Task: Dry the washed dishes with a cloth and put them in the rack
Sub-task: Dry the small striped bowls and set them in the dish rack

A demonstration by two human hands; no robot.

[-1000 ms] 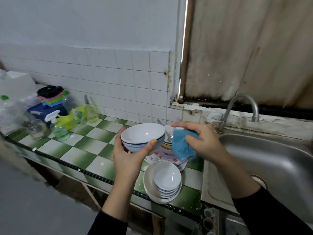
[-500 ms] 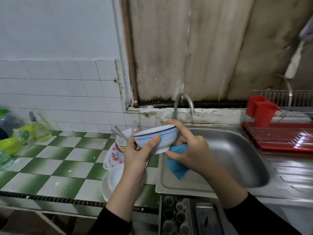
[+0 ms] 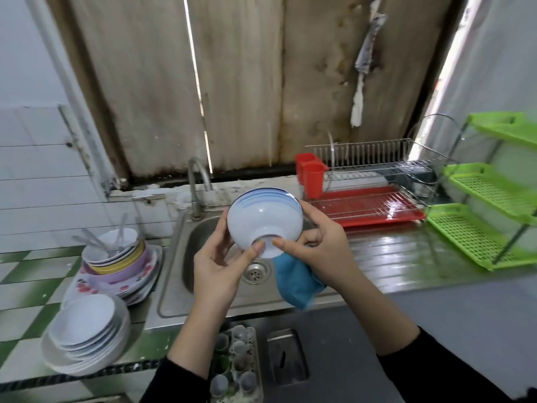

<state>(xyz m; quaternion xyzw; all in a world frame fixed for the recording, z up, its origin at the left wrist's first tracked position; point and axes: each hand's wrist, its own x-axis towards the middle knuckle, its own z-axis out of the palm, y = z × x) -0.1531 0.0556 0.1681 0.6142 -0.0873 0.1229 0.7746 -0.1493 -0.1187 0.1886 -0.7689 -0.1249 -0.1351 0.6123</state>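
Tipped over since half a second ago, the blue-banded white bowl (image 3: 265, 222) now shows its foot to the camera, rim turned toward the wall, held above the sink (image 3: 186, 257). The left hand (image 3: 218, 266) grips it from the left, thumb pressed on the foot ring and fingers curled behind the side. The right hand (image 3: 322, 248) grips the opposite side, thumb also on the foot, with a blue cloth (image 3: 296, 282) hanging from under its palm over the sink's front edge. A tap (image 3: 197, 184) rises behind the sink. Right of the sink stands a wire dish rack (image 3: 372, 170) on a red tray, a red cutlery holder (image 3: 312, 177) at its near end, then green shelves (image 3: 488, 210). Left of the sink sit mixed dishes (image 3: 119, 260) holding spoons and a stack of white plates (image 3: 84, 335).
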